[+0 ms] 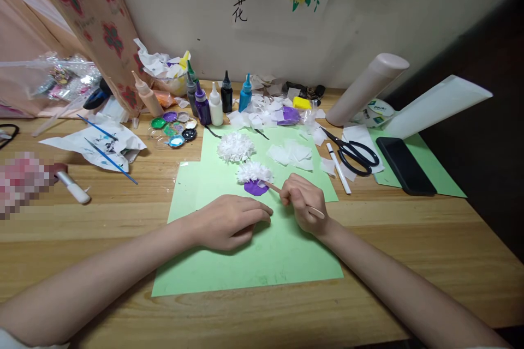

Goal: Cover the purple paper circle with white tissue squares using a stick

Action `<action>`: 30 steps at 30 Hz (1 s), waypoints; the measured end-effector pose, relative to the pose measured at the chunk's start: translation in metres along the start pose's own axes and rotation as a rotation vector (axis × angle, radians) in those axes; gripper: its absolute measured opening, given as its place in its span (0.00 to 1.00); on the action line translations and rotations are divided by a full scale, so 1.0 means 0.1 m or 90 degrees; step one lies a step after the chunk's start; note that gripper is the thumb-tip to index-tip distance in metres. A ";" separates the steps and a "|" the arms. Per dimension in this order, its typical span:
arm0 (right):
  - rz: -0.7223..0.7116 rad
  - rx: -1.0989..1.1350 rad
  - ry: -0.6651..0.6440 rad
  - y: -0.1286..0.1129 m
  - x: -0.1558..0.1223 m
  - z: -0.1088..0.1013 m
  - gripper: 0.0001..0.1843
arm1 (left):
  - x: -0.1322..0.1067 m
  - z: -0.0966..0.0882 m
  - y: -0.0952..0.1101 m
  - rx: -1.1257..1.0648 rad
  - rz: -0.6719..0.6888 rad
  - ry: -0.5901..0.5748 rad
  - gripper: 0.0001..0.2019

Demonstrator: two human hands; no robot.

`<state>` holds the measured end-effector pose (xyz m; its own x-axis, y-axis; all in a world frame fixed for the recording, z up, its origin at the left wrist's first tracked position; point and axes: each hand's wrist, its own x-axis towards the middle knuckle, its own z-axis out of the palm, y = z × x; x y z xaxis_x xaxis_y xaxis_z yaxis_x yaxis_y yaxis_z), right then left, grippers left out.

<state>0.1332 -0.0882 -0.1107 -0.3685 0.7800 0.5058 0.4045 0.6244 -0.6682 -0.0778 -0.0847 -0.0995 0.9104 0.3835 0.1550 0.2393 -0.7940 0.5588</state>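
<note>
Lying flat on the green paper (pixel 196 267), my left hand (pixel 227 222) has its fingers stretched out and holds nothing. My right hand (pixel 303 204) is closed around a thin wooden craft stick (pixel 316 211). The stick's far tip reaches the edge of a purple round piece (pixel 256 188), where small white tissue bits cover its upper part as a ruffled flower (pixel 250 173). Just behind is a second ruffled white flower (pixel 235 147). A loose pile of white tissue squares (pixel 290 154) lies to the right on the paper.
Scissors (pixel 354 155), a white pen (pixel 339 169) and a black phone (pixel 405 166) lie on the right. Paint bottles (pixel 215 104) stand at the back beside a paint palette (pixel 170 126). Blue brushes (pixel 111 160) rest on crumpled paper at left. A yellow lump (pixel 302 102) sits among scraps.
</note>
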 end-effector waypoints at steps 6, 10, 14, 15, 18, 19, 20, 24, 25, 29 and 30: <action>0.050 0.029 0.012 0.00 0.02 0.05 0.22 | -0.01 0.01 0.00 -0.015 -0.031 -0.016 0.19; 0.111 0.055 0.040 -0.01 0.03 0.08 0.23 | -0.01 0.00 0.00 -0.020 -0.045 -0.024 0.20; 0.096 0.094 0.101 -0.01 -0.02 0.06 0.25 | -0.01 -0.01 0.01 -0.029 -0.052 -0.025 0.20; 0.084 0.093 0.111 0.00 -0.03 0.05 0.25 | -0.01 -0.02 0.01 -0.031 -0.053 -0.026 0.19; 0.025 0.052 0.128 0.03 -0.04 -0.01 0.26 | -0.01 -0.03 0.01 -0.041 -0.053 -0.025 0.19; -0.002 0.021 0.141 0.07 -0.03 -0.05 0.26 | -0.01 -0.04 0.01 -0.043 -0.052 -0.023 0.19; -0.017 -0.022 0.160 0.11 0.00 -0.09 0.25 | 0.00 -0.04 0.01 -0.045 -0.050 -0.021 0.19; 0.054 -0.195 0.165 0.34 0.17 -0.31 0.07 | 0.01 -0.05 0.02 -0.047 -0.048 -0.019 0.20; 0.069 -0.206 0.129 0.40 0.20 -0.34 0.03 | 0.01 -0.05 0.02 -0.046 -0.049 -0.018 0.20; 0.065 -0.198 0.014 0.55 0.24 -0.35 0.08 | 0.00 -0.04 0.02 -0.039 -0.050 -0.018 0.20; 0.060 -0.201 0.006 0.56 0.24 -0.33 0.07 | 0.00 -0.04 0.02 -0.039 -0.048 -0.018 0.20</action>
<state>0.1745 -0.0335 -0.1178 -0.3099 0.8340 0.4565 0.6769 0.5307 -0.5101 -0.0789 -0.0844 -0.0953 0.8997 0.4276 0.0880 0.2879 -0.7327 0.6167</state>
